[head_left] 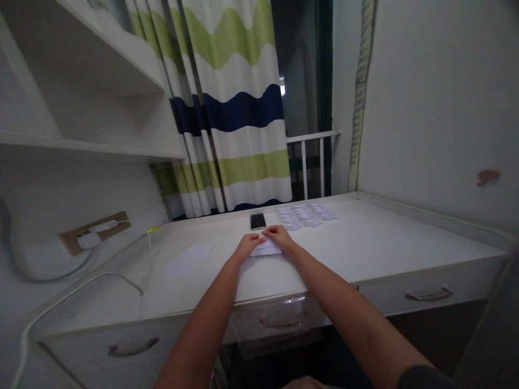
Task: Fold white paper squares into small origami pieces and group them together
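Both my hands rest on a small folded white paper [266,249] in the middle of the white desk [365,248]. My left hand [248,246] presses the paper's left side with its fingers curled. My right hand [279,236] pinches the top edge of the same paper. A dark phone [258,221] lies flat just beyond my hands. Several small folded white papers [306,214] are spread out to the far right of the phone. A flat white sheet [187,260] lies to the left of my hands.
A striped curtain [231,108] hangs behind the desk beside a dark window with a white railing [312,156]. White shelves [81,97] stand on the left. A power strip [95,232] and cables run along the left wall. Drawers with handles [430,294] sit under the desk.
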Demonstrator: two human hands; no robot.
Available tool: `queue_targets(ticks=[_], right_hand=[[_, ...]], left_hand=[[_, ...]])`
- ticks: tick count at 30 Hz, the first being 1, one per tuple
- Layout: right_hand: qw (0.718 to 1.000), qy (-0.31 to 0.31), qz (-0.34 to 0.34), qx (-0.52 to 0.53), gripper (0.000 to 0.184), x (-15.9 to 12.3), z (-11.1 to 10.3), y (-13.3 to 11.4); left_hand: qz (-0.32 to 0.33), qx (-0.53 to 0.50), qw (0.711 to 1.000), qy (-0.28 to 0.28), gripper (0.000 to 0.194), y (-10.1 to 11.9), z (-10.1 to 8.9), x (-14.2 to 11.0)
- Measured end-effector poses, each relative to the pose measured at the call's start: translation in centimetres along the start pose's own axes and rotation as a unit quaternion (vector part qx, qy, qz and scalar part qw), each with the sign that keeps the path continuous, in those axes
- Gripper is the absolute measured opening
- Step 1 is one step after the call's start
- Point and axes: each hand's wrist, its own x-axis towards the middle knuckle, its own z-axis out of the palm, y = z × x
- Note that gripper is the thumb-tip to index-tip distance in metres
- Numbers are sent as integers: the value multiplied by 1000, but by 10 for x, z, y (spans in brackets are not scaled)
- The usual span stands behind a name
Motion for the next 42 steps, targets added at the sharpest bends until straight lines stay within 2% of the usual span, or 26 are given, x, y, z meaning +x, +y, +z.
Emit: queue_targets(ticks=[4,8,15,22,25,28,30,34,39,42], right_hand=[[1000,14,-16,-22,22,0,0,0],[999,24,-10,-25,23,1,2,3],[1000,12,15,17,26,0,2,-1],[1000,1,-7,-12,31,0,0,0],[1000,11,-14,-20,33,1,0,2],[999,26,12,-24,39,1,0,1],[999,19,21,-21,38,0,0,0],[1000,-9,-9,-15,27,-1,1,-2],[1000,8,-13,-14,27,-2,-1,-5],[1000,-9,5,-8,29,-4,-1,-8]], left_hand=[[-9,8,1000,-24,37,-6,0,4],[-4,14,1000,-26,37,-5,1,4],[-20,2,1000,-20,37,2,0,-1],[-12,-5,999,-33,36,2,1,-1],[-12,-6,1000,-23,35,4,1,-3],[-23,-15,1000,-10,36,7,1,-4],[-22,-24,999,1,36,7,1,-4],[-6,-21,1000,18,39,7,1,-4],[1,20,1000,6,41,6,0,-4],[9,30,1000,2,41,6,-1,-5]])
